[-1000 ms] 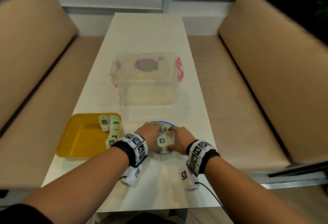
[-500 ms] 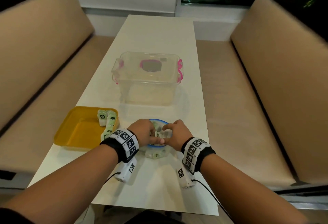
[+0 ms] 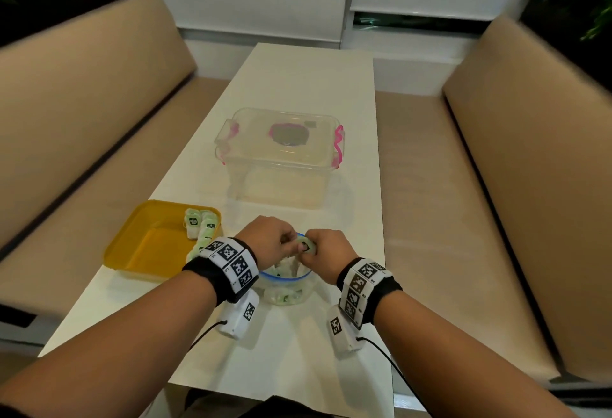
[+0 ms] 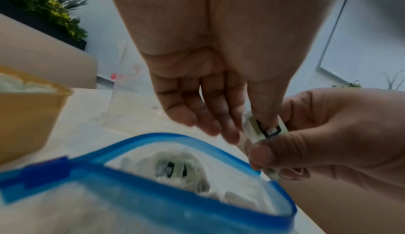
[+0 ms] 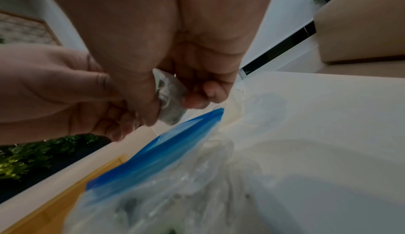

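A small pale green packet (image 3: 308, 247) with a black label is held just above a clear zip bag with a blue rim (image 3: 287, 281) that stands open near the table's front edge. My left hand (image 3: 270, 242) pinches the packet (image 4: 265, 131) from the left, thumb on its label. My right hand (image 3: 328, 253) grips the packet (image 5: 172, 99) from the right between thumb and curled fingers. More such packets (image 4: 175, 168) lie inside the bag (image 4: 157, 196).
A yellow tray (image 3: 149, 248) at the left holds several of the same packets (image 3: 200, 224) along its right side. A clear lidded box with pink latches (image 3: 281, 152) stands farther back on the white table (image 3: 308, 80). Beige benches flank the table.
Both hands have risen from inside the bag's mouth and now hold one packet between them above the rim. The head view has pulled back.
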